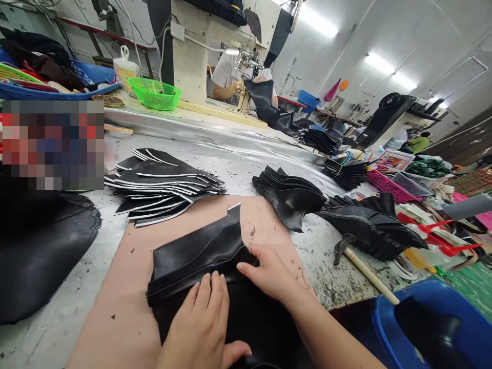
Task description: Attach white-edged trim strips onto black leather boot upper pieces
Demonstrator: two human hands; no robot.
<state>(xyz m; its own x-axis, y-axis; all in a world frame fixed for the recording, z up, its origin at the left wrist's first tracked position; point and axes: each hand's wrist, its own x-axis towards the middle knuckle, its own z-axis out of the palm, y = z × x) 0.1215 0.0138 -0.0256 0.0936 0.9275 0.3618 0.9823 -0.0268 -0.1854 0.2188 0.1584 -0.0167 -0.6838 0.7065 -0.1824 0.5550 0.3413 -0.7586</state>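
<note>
A black leather piece (200,246), shaped like part of a boot upper with a stitched seam, lies before me on a pinkish-tan sheet (115,287). My left hand (203,312) rests on it below the seam, its fingers stretched out flat and the thumb apart. At the piece's right edge, my right hand (269,271) pinches the leather between thumb and forefinger. The lower part of the leather runs under my hands and out of the bottom of the view.
Stacks of black leather pieces with white edges (165,184) and curved black pieces (292,195) lie beyond the sheet. A hammer (369,274) rests at the right, over a blue tub (384,318). Across the bench, a person works at a sewing machine (249,64). A green basket (154,95) stands behind.
</note>
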